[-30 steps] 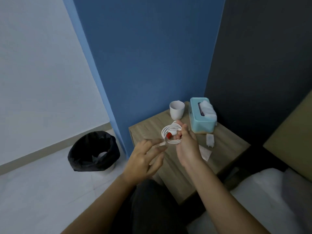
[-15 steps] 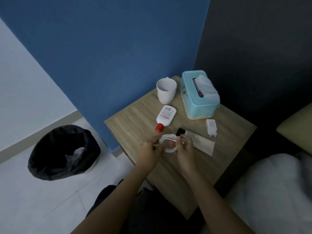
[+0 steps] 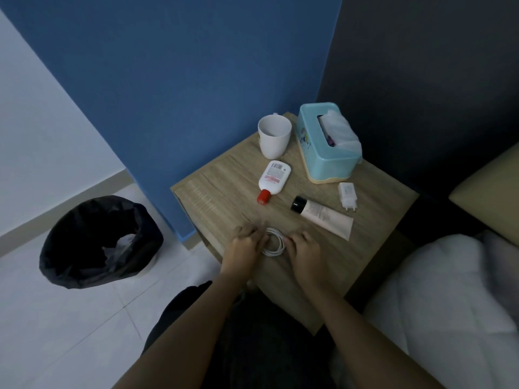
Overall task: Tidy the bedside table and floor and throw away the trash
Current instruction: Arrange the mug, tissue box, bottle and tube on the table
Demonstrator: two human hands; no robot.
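The coiled cable [image 3: 273, 252] had come down out of the air, where the right hand alone had held it up a second before, and now lay flat on the worktop [image 3: 213, 197] close to its near edge. The left hand [image 3: 243, 247] pinched the coil's left side and the right hand [image 3: 305, 249] its right side, fingers curled onto the loops, neither yet released. That suggested the winding was done and the cable was being parked tidily. Farther back, unmoved over the last half second, lay the red-capped bottle [image 3: 273, 178], the black-capped tube [image 3: 325, 217] and the charger plug [image 3: 348, 193], with the mug [image 3: 274, 140] and tissue box [image 3: 323, 153] at the far edge. The lined bin [image 3: 101, 242] stood on the floor to the left, something pale already inside.
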